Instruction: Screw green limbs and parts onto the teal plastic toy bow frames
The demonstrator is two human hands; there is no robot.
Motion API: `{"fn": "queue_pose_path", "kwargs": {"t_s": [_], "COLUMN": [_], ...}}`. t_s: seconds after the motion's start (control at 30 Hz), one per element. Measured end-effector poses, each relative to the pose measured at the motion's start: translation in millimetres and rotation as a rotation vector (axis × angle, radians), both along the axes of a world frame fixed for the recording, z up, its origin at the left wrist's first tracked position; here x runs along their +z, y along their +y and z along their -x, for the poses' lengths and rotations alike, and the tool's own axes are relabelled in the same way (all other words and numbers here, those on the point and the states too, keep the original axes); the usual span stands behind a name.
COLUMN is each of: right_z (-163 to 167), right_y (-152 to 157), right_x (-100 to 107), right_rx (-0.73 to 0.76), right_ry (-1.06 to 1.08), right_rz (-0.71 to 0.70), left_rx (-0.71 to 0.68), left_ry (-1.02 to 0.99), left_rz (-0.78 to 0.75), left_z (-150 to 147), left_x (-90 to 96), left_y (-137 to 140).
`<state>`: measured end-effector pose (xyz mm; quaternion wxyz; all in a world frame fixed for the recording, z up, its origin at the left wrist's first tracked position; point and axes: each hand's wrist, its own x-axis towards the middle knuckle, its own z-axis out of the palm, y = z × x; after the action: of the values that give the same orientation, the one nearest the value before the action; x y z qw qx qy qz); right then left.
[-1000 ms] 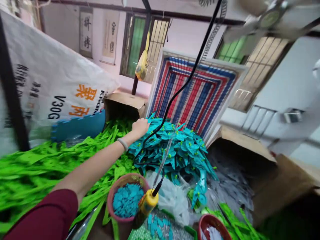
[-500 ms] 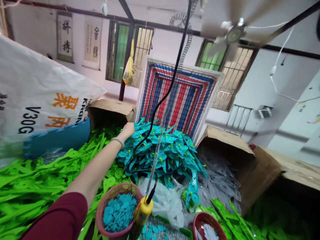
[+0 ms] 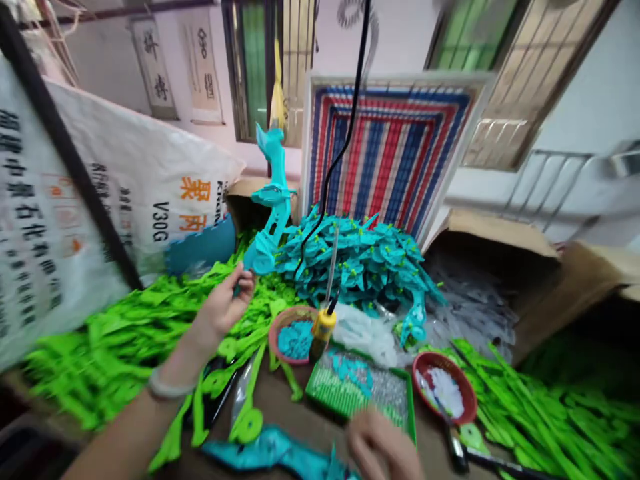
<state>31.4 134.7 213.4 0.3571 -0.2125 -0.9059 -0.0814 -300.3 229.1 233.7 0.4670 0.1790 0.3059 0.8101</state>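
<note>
My left hand (image 3: 233,300) is closed on the lower end of a long teal plastic part (image 3: 275,207), pinched between thumb and fingers. The part is raised upright, with a round disc near the grip and a curved tip at the top. Low in the picture, my right hand (image 3: 383,443) is smeared by motion, and its fingers do not show clearly. Beside it on the brown table lies another teal plastic part (image 3: 270,450), cut off by the bottom edge. A green tray (image 3: 311,387) with small metal bits and teal pieces stands just beyond my right hand.
A yellow-handled power screwdriver (image 3: 325,327) hangs on a cord by a pink basket (image 3: 274,333) of teal pieces. Teal parts (image 3: 360,260) are heaped behind. Green parts (image 3: 130,327) pile up at both sides. A red bowl (image 3: 470,407) holds white pieces; a black-handled tool (image 3: 456,450) leans there.
My left hand has drawn back from the teal heap and now holds up a teal part. My right hand has come into view. The camera has tipped down, showing the table and another teal part.
</note>
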Motion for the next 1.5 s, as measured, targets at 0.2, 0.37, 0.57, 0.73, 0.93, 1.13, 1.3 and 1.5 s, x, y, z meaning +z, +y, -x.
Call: {"fn": "queue_pose_path", "kwargs": {"t_s": [0.2, 0.37, 0.57, 0.73, 0.93, 1.13, 1.3, 1.5], "right_z": [124, 138, 101, 68, 62, 57, 45, 41], "right_y": [12, -20, -62, -68, -46, -32, -23, -23], "right_x": [4, -4, -27, -30, -22, -40, -45, -33], "right_rx": [0.214, 0.133, 0.161, 0.158, 0.005, 0.118, 0.253, 0.277], "right_ry": [0.397, 0.21, -0.188, 0.109, 0.152, -0.069, -0.218, -0.437], "right_rz": [0.724, 0.297, -0.272, 0.048, 0.654, 0.473, 0.243, 0.071], "left_rx": [-0.062, -0.061, 0.018, 0.193, 0.092, 0.002, -0.09, -0.08], "left_ry": [-0.017, 0.104, 0.366, 0.252, 0.341, 0.277, 0.195, 0.19], "left_rz": [0.075, 0.047, -0.117, -0.117, -0.113, -0.093, -0.067, -0.071], "left_z": [-73, -80, -72, -87, -100, -102, -101, -102], "left_x": [-78.2, -86.8, -52.3, -43.9, -52.8, -59.5, -59.9, -65.0], "left_y": [-128, -171, -209, -201, -198, -194, -192, -196]}}
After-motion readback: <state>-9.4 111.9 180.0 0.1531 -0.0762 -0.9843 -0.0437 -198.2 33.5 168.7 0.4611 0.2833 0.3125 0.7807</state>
